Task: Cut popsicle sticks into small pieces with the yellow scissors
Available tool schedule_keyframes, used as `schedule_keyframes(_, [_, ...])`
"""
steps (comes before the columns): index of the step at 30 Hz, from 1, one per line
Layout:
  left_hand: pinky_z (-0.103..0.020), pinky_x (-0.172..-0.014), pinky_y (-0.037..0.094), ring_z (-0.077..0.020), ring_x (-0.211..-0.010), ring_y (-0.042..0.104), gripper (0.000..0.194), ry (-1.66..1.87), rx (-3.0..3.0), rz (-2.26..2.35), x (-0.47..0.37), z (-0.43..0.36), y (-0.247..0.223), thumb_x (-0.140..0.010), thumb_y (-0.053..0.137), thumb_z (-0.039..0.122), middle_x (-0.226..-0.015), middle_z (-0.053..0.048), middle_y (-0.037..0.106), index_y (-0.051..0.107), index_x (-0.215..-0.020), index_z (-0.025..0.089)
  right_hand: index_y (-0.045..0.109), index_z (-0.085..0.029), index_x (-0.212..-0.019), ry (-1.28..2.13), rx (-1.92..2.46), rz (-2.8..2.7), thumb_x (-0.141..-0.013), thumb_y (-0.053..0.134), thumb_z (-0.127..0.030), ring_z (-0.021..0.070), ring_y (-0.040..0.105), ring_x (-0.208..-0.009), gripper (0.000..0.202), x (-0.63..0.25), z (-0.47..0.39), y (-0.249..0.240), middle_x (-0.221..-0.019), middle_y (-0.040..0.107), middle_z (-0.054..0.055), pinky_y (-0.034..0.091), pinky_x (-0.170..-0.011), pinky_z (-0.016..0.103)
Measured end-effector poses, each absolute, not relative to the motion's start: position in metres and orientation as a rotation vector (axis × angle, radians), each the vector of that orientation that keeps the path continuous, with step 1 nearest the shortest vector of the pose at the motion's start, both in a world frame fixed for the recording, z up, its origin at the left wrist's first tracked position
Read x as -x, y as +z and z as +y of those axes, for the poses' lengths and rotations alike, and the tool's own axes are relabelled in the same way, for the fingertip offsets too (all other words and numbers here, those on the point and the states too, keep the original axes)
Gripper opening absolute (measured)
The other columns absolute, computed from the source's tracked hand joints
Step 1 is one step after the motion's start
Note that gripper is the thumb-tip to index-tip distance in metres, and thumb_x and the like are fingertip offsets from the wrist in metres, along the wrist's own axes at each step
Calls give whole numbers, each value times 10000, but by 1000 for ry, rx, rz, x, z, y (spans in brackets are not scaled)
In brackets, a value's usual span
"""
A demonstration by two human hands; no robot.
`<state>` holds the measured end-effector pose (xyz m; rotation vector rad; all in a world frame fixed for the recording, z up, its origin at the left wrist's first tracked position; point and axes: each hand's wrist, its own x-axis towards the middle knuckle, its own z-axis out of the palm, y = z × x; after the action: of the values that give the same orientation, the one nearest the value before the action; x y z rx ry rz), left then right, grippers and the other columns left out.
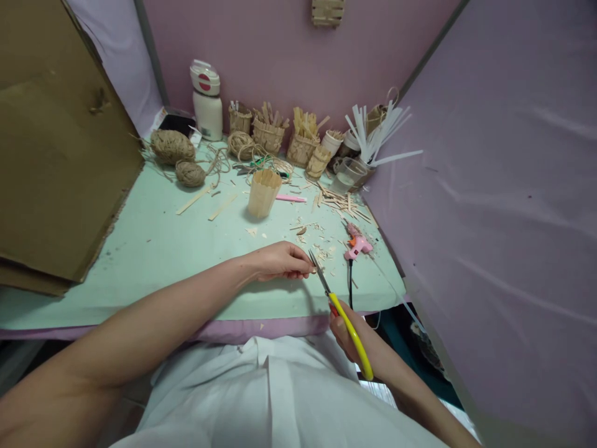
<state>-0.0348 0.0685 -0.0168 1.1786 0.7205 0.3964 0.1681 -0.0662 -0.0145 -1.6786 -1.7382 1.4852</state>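
Note:
My right hand (347, 330) is closed round scissors (351, 336) with a yellow handle, their blades pointing up and away, slightly apart at the tips. Beside the blade tips, my left hand (284, 260) is closed in a pinch over the table; the small piece between its fingertips is too tiny to make out. A pale wooden cup (263, 194) made of upright strips stands beyond my left hand. Small wood chips (321, 252) lie scattered around the scissor tips.
Right of the scraps lies a pink glue gun (358, 244) with a black cord. Twine balls (172, 146), a white bottle (208, 106), stick-filled holders (269, 134) and white glue sticks (375, 134) line the back. Cardboard (60, 143) stands at the left, thin sticks (345, 202) lie right.

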Motion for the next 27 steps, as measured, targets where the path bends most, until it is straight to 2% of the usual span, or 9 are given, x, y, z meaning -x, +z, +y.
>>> schedule_keyframes(5, [-218,-494,318,-77,-516,446,189,388,-1211,731,35,69,-17,-620,740,314,-571,0,579,685,-639,134,449,-198,-792,1294,1719,-1805,-930,405,-550,115,319,-568,380,-164,-67,-4,-654,382,-40,311,-519,253])
schedule_keyframes(13, [-216,-483,314,-76,-506,438,192,384,-1221,746,36,69,-17,-610,750,317,-557,5,578,691,-632,137,417,-214,-771,1403,1741,-1719,-911,394,-630,101,270,-506,440,-165,-70,-8,-599,334,-59,210,-430,226])
schedule_keyframes(19, [-226,-539,360,-90,-560,518,244,388,-1145,720,34,68,-19,-574,817,305,-606,-20,630,719,-699,120,349,-233,-789,1497,1694,-1463,-880,386,-685,83,212,-456,462,-168,-63,-17,-572,269,-89,214,-397,219])
schedule_keyframes(22, [-236,-583,389,-98,-598,549,299,371,-1109,672,33,67,-22,-563,842,303,-648,-31,649,723,-763,115,383,-226,-813,1252,1725,-1465,-829,534,-618,98,326,-470,421,-165,-51,-13,-585,375,-70,300,-427,236])
schedule_keyframes(24, [-239,-606,400,-98,-613,560,336,360,-1098,636,33,66,-23,-577,847,306,-653,-22,645,715,-823,119,428,-214,-844,1048,1715,-1469,-775,633,-534,98,359,-489,386,-161,-43,-8,-673,481,-31,321,-445,249])
schedule_keyframes(27, [-237,-638,418,-95,-643,584,399,313,-1036,581,33,64,-24,-593,851,305,-692,-2,650,673,-914,148,465,-208,-890,899,1614,-1467,-782,636,-438,98,361,-505,306,-152,-34,-2,-753,546,0,344,-478,261])
